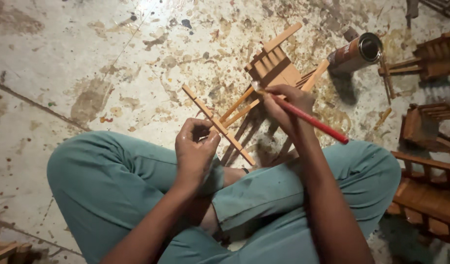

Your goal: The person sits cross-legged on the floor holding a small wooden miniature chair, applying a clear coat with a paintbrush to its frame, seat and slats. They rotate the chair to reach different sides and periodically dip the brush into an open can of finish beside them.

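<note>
Wooden chair (264, 78) in left hand (195, 146); red brush (308, 120) in right hand (286, 105)

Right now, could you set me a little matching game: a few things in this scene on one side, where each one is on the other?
Things:
1. small wooden chair
2. red-handled brush
3. metal can
4. darker wooden chairs

Places:
A. lying on its side on the stained floor
B. held in the right hand
C. gripped by a leg in the left hand
D. grouped at the right edge

Pairs: 1-C, 2-B, 3-A, 4-D
</note>
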